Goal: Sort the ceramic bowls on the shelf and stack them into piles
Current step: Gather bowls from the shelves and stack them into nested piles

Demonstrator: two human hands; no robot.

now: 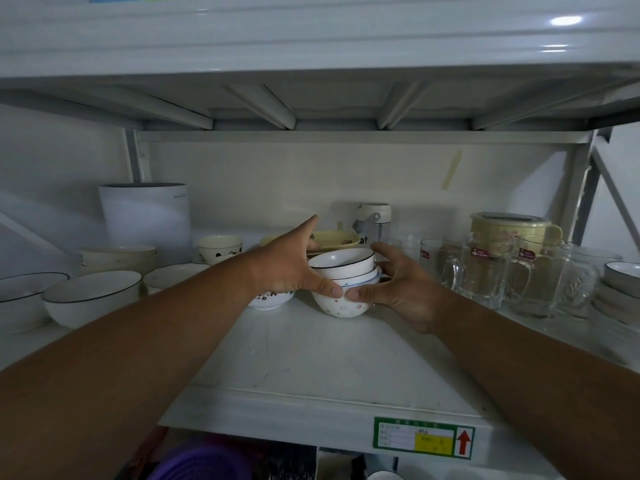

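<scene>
1. A white metal shelf point(311, 355) holds crockery and glassware, and both bare arms reach in from the near edge.
2. Near the middle of the shelf stands a small stack of white ceramic bowls point(344, 284): a dotted bowl point(341, 306) at the bottom, a blue-lined bowl point(362, 279) nested in it, and a dark-rimmed bowl point(341, 265) on top, tilted slightly.
3. The left hand point(287, 268) grips the stack's left side, thumb pressed on the dotted bowl, index finger stretched out towards the far wall.
4. The right hand point(394, 282) cups the stack's right side, thumb on the dotted bowl just beside the left thumb, fingers curled round the far right.
5. Just left of the stack, partly hidden by the left hand, sits a white bowl with dark printed figures point(270, 299).
6. Further left stand two wide white bowls with thin dark rims point(91, 296), a pile of cream bowls point(117, 258) and a tall white cylindrical container point(145, 216).
7. Behind the hands lie a pale yellow tray point(332, 239) and a white-capped bottle point(374, 220).
8. To the right stand clear glass mugs with handles point(485, 275), a cream lidded container point(509, 230) behind them, and stacked plates point(620, 292) at the far right.
9. A green-bordered label with a red arrow point(424, 438) is stuck on the shelf's near edge.
</scene>
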